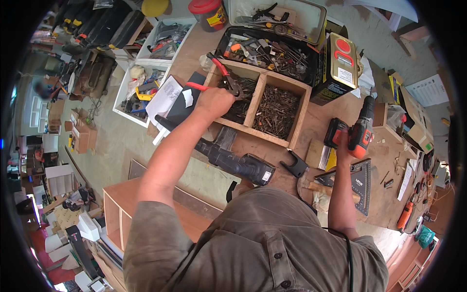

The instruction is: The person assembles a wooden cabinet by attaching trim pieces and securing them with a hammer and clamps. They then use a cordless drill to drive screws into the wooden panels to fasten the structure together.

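My right hand point(343, 145) grips an orange and black cordless drill point(361, 134), its chuck pointing toward the far side of the bench. My left hand point(216, 102) is at the near-left part of a divided wooden box point(262, 136). Its fingers look curled in, with the fingertips hidden. Red-handled pincers point(234, 87) with spread handles lie against that hand; whether it holds them is unclear. Many loose screws point(276, 112) fill the box's right compartment, and more small hardware lies in the left one. A black power tool point(233, 160) lies just nearer to me than the box.
Behind the box sits an open toolbox point(311, 80) of loose tools. A black and gold tin point(335, 68) stands beside it, a red-lidded bucket point(206, 14) farther left. A black triangular square point(361, 187) and a hammer point(335, 191) lie near my right forearm. White trays point(168, 61) hold tools on the left.
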Action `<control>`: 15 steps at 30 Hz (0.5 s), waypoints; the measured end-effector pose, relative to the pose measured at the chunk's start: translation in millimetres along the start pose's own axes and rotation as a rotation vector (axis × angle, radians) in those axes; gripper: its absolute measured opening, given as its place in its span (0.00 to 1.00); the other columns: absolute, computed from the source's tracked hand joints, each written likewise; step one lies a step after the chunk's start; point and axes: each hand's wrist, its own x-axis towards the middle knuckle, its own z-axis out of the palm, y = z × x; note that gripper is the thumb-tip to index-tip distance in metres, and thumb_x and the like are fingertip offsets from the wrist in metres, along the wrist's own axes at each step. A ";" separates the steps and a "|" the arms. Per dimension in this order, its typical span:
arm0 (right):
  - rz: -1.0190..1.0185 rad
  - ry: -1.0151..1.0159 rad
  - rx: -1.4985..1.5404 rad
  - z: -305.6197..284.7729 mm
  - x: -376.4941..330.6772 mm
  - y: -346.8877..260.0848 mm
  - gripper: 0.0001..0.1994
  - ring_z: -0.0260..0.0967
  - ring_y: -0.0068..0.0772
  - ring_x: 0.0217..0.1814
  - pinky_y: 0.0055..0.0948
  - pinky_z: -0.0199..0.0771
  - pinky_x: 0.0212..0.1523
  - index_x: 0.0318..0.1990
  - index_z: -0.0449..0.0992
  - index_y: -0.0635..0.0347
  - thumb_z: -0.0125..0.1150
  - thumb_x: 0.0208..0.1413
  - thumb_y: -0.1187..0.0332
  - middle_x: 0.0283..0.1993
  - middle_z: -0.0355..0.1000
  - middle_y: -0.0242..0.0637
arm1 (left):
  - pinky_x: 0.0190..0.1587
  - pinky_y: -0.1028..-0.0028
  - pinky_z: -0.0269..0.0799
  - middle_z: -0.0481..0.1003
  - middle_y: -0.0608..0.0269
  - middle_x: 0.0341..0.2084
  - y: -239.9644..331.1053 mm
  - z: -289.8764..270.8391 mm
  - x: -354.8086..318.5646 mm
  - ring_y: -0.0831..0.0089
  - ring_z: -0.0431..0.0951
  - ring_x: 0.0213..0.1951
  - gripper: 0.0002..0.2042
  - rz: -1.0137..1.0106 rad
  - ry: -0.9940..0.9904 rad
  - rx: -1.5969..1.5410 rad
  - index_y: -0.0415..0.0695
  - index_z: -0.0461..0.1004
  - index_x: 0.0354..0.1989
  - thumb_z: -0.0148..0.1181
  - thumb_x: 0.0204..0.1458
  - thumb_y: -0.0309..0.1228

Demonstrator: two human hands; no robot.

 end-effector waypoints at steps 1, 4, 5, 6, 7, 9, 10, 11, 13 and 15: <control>0.031 0.001 0.019 -1.3 -1.5 -7.5 0.04 0.64 0.18 0.29 0.22 0.68 0.30 0.37 0.71 0.57 0.60 0.57 0.71 0.31 0.68 0.27 | 0.38 0.61 0.77 0.80 0.59 0.34 0.8 -7.4 1.7 0.58 0.81 0.38 0.10 0.029 -0.020 0.010 0.50 0.82 0.35 0.56 0.46 0.25; -0.222 0.074 -0.061 -0.2 3.2 -0.4 0.06 0.65 0.19 0.31 0.22 0.69 0.33 0.39 0.72 0.58 0.62 0.55 0.71 0.32 0.68 0.28 | 0.39 0.61 0.76 0.79 0.59 0.33 -4.5 -16.5 -3.8 0.59 0.80 0.39 0.08 0.105 -0.039 0.026 0.48 0.80 0.33 0.56 0.46 0.25; -0.164 0.063 -0.012 -2.0 2.4 2.3 0.07 0.65 0.20 0.31 0.23 0.69 0.34 0.39 0.72 0.58 0.62 0.55 0.72 0.32 0.68 0.28 | 0.42 0.61 0.75 0.78 0.59 0.34 -8.1 -12.1 -8.3 0.59 0.79 0.40 0.08 0.126 -0.018 0.018 0.48 0.80 0.34 0.57 0.46 0.25; -0.110 0.050 0.049 -0.6 1.4 3.5 0.07 0.65 0.20 0.32 0.23 0.69 0.35 0.39 0.72 0.59 0.63 0.54 0.72 0.32 0.69 0.28 | 0.44 0.61 0.74 0.77 0.60 0.35 -13.3 -11.6 -17.4 0.60 0.78 0.42 0.08 0.137 0.005 0.015 0.48 0.79 0.35 0.58 0.46 0.25; -0.054 0.045 0.102 -0.9 1.1 5.5 0.07 0.65 0.20 0.32 0.23 0.69 0.36 0.39 0.72 0.59 0.63 0.54 0.73 0.32 0.69 0.28 | 0.46 0.60 0.72 0.76 0.60 0.37 -15.0 -13.2 -23.4 0.60 0.77 0.44 0.09 0.098 0.099 0.022 0.48 0.78 0.37 0.57 0.46 0.26; -0.125 0.016 -0.080 -4.2 5.5 7.8 0.07 0.66 0.21 0.32 0.23 0.69 0.35 0.38 0.72 0.59 0.63 0.53 0.73 0.32 0.69 0.28 | 0.51 0.57 0.68 0.74 0.61 0.42 -14.5 -20.9 -32.6 0.62 0.74 0.48 0.11 0.024 0.289 0.030 0.49 0.75 0.40 0.55 0.47 0.26; -0.161 0.000 -0.175 -6.8 6.4 7.1 0.07 0.66 0.21 0.32 0.23 0.69 0.35 0.38 0.72 0.59 0.64 0.53 0.74 0.32 0.69 0.28 | 0.59 0.54 0.58 0.68 0.58 0.52 -12.8 -31.4 -28.7 0.60 0.65 0.59 0.15 -0.064 0.129 -0.018 0.49 0.71 0.46 0.56 0.47 0.27; -0.126 0.023 -0.121 -8.1 3.3 5.0 0.07 0.66 0.21 0.32 0.23 0.69 0.35 0.37 0.72 0.59 0.64 0.53 0.74 0.32 0.68 0.27 | 0.60 0.53 0.57 0.67 0.56 0.54 -14.5 -25.5 -21.8 0.58 0.64 0.61 0.15 -0.008 0.230 0.051 0.49 0.72 0.45 0.57 0.46 0.27; -0.081 0.053 0.015 -1.1 3.5 -5.5 0.06 0.66 0.20 0.32 0.23 0.69 0.35 0.37 0.73 0.59 0.64 0.53 0.74 0.32 0.68 0.27 | 0.61 0.51 0.57 0.65 0.52 0.57 -23.9 -12.9 -12.1 0.56 0.60 0.64 0.14 0.070 0.446 0.200 0.48 0.73 0.43 0.58 0.46 0.26; -0.094 0.039 0.026 -1.0 6.4 -3.2 0.06 0.65 0.20 0.32 0.23 0.68 0.35 0.37 0.73 0.58 0.64 0.53 0.74 0.32 0.68 0.27 | 0.63 0.47 0.55 0.61 0.55 0.62 -24.4 -9.9 1.2 0.54 0.56 0.67 0.10 0.078 0.372 0.121 0.47 0.75 0.39 0.59 0.46 0.26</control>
